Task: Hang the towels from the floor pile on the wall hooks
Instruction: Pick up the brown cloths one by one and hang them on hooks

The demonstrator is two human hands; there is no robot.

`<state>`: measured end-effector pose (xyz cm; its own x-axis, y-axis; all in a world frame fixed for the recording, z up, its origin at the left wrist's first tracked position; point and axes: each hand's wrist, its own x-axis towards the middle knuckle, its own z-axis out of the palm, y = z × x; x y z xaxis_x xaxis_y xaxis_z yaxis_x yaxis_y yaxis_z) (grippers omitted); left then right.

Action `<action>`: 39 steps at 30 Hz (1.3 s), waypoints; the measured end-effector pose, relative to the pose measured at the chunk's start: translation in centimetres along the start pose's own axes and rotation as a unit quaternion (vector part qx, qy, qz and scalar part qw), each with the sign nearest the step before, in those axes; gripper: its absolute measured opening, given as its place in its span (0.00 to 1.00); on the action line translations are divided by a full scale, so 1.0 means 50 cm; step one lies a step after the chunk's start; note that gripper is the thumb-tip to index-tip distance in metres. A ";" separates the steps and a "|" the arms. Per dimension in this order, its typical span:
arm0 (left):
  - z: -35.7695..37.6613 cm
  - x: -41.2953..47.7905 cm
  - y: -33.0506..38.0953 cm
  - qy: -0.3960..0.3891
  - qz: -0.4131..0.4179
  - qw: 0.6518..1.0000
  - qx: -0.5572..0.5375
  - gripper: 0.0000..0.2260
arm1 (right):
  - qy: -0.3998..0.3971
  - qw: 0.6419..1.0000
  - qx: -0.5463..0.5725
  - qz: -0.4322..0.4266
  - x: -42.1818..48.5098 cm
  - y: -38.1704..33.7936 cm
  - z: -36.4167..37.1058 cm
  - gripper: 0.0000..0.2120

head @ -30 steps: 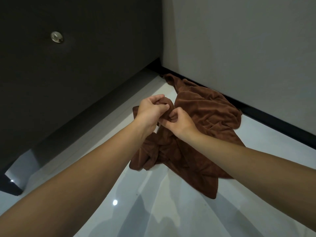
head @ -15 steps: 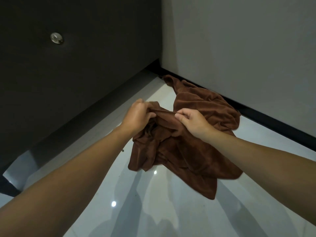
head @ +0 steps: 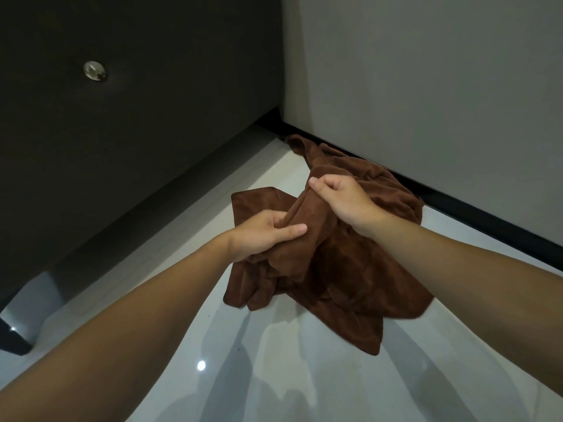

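Observation:
A brown towel (head: 344,269) hangs crumpled between my two hands, its lower folds drooping over the glossy floor. My left hand (head: 265,234) grips a bunched edge from the left, thumb on top. My right hand (head: 338,199) pinches the same edge higher up and to the right. More brown towel cloth (head: 377,181) lies on the floor behind, along the base of the grey wall. A round metal hook knob (head: 95,71) is fixed to the dark panel at upper left.
The dark panel (head: 137,117) stands to the left, with a gap under it. The grey wall (head: 426,86) with its black skirting (head: 487,217) runs along the right. The white tiled floor (head: 274,376) reflects light.
Both hands have lifted and spread the towel. My right hand moved up and right along the edge, and my left hand dropped lower. The cloth now hangs looser between them.

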<state>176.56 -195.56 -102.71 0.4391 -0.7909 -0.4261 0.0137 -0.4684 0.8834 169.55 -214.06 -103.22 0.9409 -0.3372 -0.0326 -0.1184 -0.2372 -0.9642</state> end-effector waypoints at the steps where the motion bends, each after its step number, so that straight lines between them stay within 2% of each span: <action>1: -0.001 0.000 0.000 0.018 0.011 1.000 -0.022 0.15 | -0.033 0.999 -0.029 0.005 0.000 0.002 -0.004 0.12; 3: -0.011 0.004 0.004 0.085 0.035 0.994 -0.064 0.14 | -0.103 0.991 -0.079 0.024 -0.003 0.009 -0.015 0.05; 5: -0.030 0.007 0.010 0.165 0.030 0.982 -0.086 0.13 | -0.146 0.983 -0.106 0.035 -0.009 0.017 -0.024 0.10; 7: -0.059 0.009 0.009 0.239 0.005 0.963 -0.125 0.12 | -0.133 0.983 -0.119 0.032 -0.015 0.031 -0.025 0.14; 10: -0.086 0.001 0.006 0.278 -0.017 0.951 -0.130 0.14 | -0.080 0.989 -0.125 0.008 -0.016 0.042 -0.028 0.12; 13: -0.092 -0.010 -0.001 0.279 -0.014 0.956 -0.089 0.12 | -0.045 0.990 -0.130 -0.010 -0.007 0.047 -0.035 0.02; 14: -0.091 -0.013 -0.003 0.278 -0.015 0.958 -0.074 0.12 | -0.034 0.989 -0.142 -0.015 -0.004 0.048 -0.038 0.02; 16: -0.087 -0.013 -0.005 0.275 -0.013 0.960 -0.047 0.14 | -0.008 0.989 -0.148 -0.016 0.002 0.052 -0.041 0.12; 17: -0.083 -0.012 -0.004 0.268 -0.007 0.963 -0.031 0.14 | 0.008 0.990 -0.136 -0.016 0.004 0.050 -0.042 0.13; 20: -0.068 -0.007 0.005 0.208 0.021 0.978 0.010 0.11 | 0.044 0.988 -0.133 -0.056 0.006 0.030 -0.035 0.03; 22: -0.053 -0.001 0.014 0.165 0.036 0.984 0.053 0.08 | 0.022 0.989 -0.126 -0.081 0.006 0.011 -0.022 0.06; 26: -0.036 0.011 0.032 0.127 0.076 0.982 0.113 0.11 | -0.095 0.981 -0.152 -0.069 -0.002 -0.020 0.005 0.22; 27: -0.035 0.010 0.035 0.123 0.086 0.982 0.119 0.12 | -0.119 0.976 -0.167 -0.067 -0.003 -0.023 0.007 0.23; 28: -0.037 0.009 0.035 0.122 0.093 0.980 0.124 0.12 | -0.139 0.972 -0.179 -0.065 -0.003 -0.023 0.006 0.21; 30: -0.044 0.007 0.033 0.127 0.096 0.979 0.124 0.13 | -0.165 0.965 -0.195 -0.051 -0.004 -0.020 0.004 0.09; 31: -0.048 0.005 0.032 0.127 0.093 0.980 0.118 0.13 | -0.166 0.965 -0.199 -0.043 -0.005 -0.019 0.002 0.03; 32: -0.053 0.003 0.031 0.123 0.091 0.982 0.112 0.13 | -0.158 0.965 -0.206 -0.039 -0.004 -0.016 0.000 0.03; 35: -0.068 0.001 0.021 0.108 0.080 0.984 0.118 0.11 | -0.117 0.959 -0.256 -0.033 0.006 -0.011 -0.020 0.08; 39: -0.092 0.007 -0.014 0.135 0.050 0.961 0.234 0.10 | -0.064 0.943 -0.327 0.013 0.012 0.019 -0.063 0.10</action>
<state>180.81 -193.67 -102.59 0.6345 -0.7404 -0.2217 -0.4197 -0.5710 0.7056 168.99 -217.36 -103.32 0.9608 -0.2469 -0.1261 -0.2723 -0.7553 -0.5962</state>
